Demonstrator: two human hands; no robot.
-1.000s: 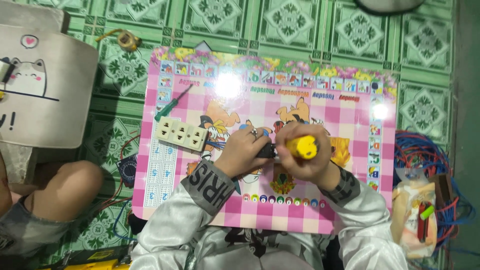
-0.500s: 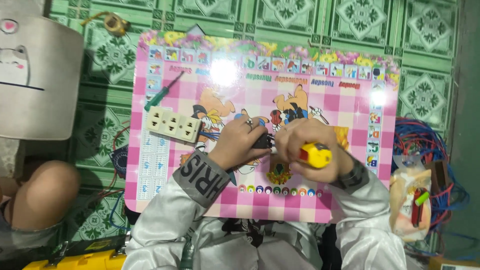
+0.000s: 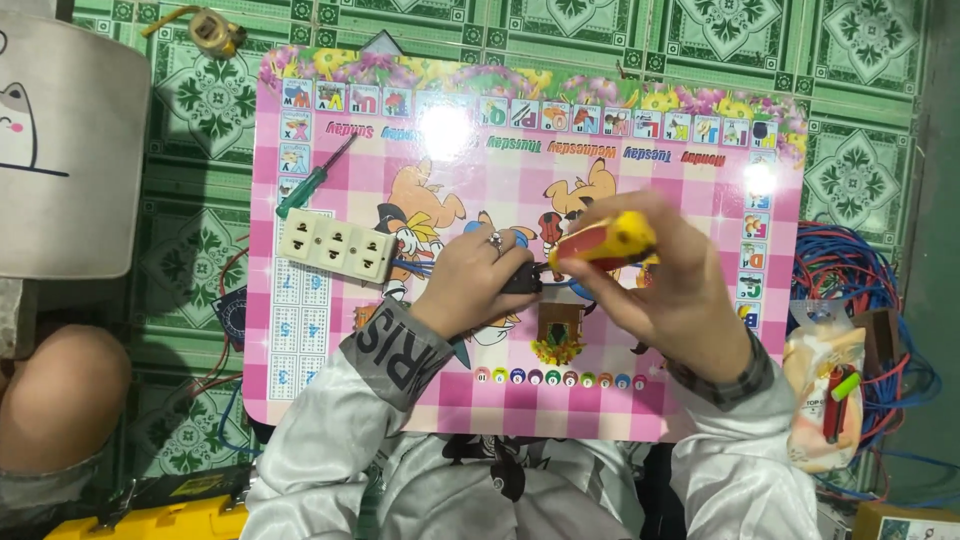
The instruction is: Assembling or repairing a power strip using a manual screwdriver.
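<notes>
My left hand [image 3: 478, 280] grips a small black plug-like part [image 3: 522, 281] over the middle of a pink checked children's table [image 3: 690, 395]. A ring shows on one of its fingers. My right hand [image 3: 668, 292] holds a yellow-handled screwdriver [image 3: 608, 241], its tip end pointing at the black part. Both hands touch around that part. A cream socket strip [image 3: 334, 244] with three outlets lies just left of my left hand, with wires running toward the part. A green-handled screwdriver [image 3: 312, 180] lies above the strip.
A tangle of red and blue wire [image 3: 850, 275] sits on the green tiled floor at right, beside a plastic bag [image 3: 822, 395] holding tools. A tape measure [image 3: 215, 30] lies top left. Another person's knee [image 3: 60, 395] is at lower left, with a grey cushion [image 3: 65, 150] above it.
My right hand has tilted the yellow screwdriver so its handle now lies sideways, raised above the black part. The view has shifted down and closer.
</notes>
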